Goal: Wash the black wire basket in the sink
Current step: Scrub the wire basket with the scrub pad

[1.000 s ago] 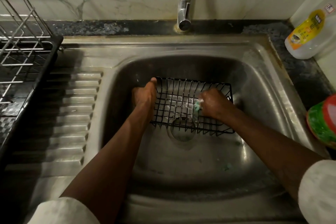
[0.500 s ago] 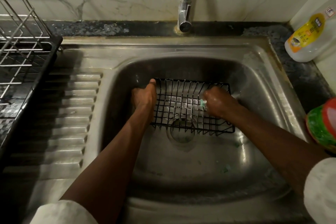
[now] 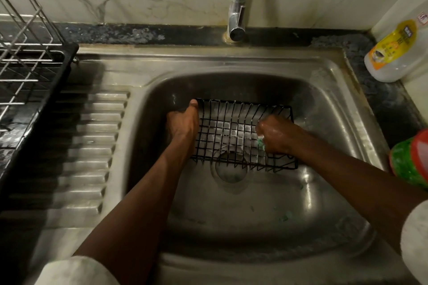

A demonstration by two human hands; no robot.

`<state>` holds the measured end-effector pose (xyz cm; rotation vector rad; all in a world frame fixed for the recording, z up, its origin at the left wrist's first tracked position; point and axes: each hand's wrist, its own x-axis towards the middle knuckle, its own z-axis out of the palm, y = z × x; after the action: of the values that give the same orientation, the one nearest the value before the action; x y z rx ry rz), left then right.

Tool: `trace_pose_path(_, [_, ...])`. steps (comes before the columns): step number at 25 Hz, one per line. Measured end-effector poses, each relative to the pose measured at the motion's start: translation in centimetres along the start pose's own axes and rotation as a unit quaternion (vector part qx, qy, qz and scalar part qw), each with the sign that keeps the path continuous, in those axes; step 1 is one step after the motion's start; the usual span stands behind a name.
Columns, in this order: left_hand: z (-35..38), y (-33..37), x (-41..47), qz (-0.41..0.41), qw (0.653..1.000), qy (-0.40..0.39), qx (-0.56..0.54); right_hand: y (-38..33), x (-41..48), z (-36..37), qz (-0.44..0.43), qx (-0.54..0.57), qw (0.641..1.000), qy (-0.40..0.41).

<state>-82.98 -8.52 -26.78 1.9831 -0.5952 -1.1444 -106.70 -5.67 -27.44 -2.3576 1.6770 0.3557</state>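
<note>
Black wire basket lies in sink, over drain. Left hand fingers clamp its 9 o'clock rim; right hand fingers clamp green scrubber at 3 o'clock. Scrubbing underway; rinse probably outstanding.

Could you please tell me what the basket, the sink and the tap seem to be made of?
Basket: thin metal wire, probably with a matte black coating; its rods form a rigid open grid. Sink: apparently stainless steel, brushed and somewhat dulled; grey sheen, soft reflections, pressed drainer ribs. Tap: metal with a polished, chrome-like finish; bright mirror highlights.
</note>
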Motion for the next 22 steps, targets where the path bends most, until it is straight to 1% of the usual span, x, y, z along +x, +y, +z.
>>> trace_pose_path(1, [0.0,0.0,-0.1,-0.001,1.000,0.000,0.004,0.1,-0.1,0.1,-0.020,0.022,0.999,-0.026])
trace_pose_path(3, [-0.1,-0.1,-0.1,0.004,1.000,0.006,0.011,0.1,-0.3,-0.5,-0.086,0.041,0.988,-0.124])
trace_pose_path(4, [-0.1,-0.1,0.0,0.009,1.000,0.009,0.014,0.0,-0.3,-0.9,-0.114,0.024,0.975,-0.188])
trace_pose_path(5, [0.0,-0.1,0.0,0.014,1.000,0.008,0.017,-0.2,-0.3,-1.2,-0.139,-0.008,0.963,-0.230])
trace_pose_path(6, [0.0,0.0,-0.1,0.017,1.000,0.004,0.018,-0.4,-0.2,-1.6,-0.144,-0.049,0.958,-0.245])
trace_pose_path(7, [0.0,0.1,-0.1,0.019,1.000,0.002,0.020,-0.4,-0.1,-1.9,-0.135,-0.084,0.959,-0.236])
trace_pose_path(8, [0.1,0.1,-0.2,0.017,1.000,0.001,0.019,-0.2,0.1,-2.4,-0.107,-0.108,0.967,-0.207])
trace_pose_path(10, [0.1,0.0,-0.2,0.019,1.000,0.000,0.025,0.1,0.3,-3.1,-0.038,-0.134,0.983,-0.119])
trace_pose_path(11, [0.1,0.0,-0.1,0.019,0.999,-0.001,0.027,0.1,0.4,-3.1,-0.018,-0.138,0.987,-0.082])
trace_pose_path(12, [0.1,-0.1,-0.1,0.017,0.999,0.000,0.027,0.1,0.5,-3.0,-0.009,-0.144,0.987,-0.068])
trace_pose_path(13, [0.2,-0.2,-0.1,0.018,0.999,0.003,0.029,0.0,0.5,-3.1,-0.003,-0.134,0.988,-0.074])
trace_pose_path(15, [0.2,-0.2,0.1,0.024,0.999,0.011,0.033,-0.1,0.4,-3.3,-0.026,-0.100,0.984,-0.148])
trace_pose_path(16, [0.1,-0.2,0.1,0.026,0.999,0.012,0.032,0.0,0.5,-3.5,-0.046,-0.089,0.974,-0.203])
trace_pose_path(18, [0.1,-0.1,0.0,0.027,0.999,0.011,0.031,-0.3,0.4,-3.7,-0.098,-0.108,0.945,-0.294])
trace_pose_path(20, [0.1,-0.2,0.0,0.029,0.999,0.010,0.027,-1.0,0.3,-3.1,-0.126,-0.109,0.926,-0.338])
trace_pose_path(22, [0.2,-0.2,-0.2,0.032,0.999,0.004,0.019,-1.7,0.1,-2.2,-0.139,-0.074,0.914,-0.373])
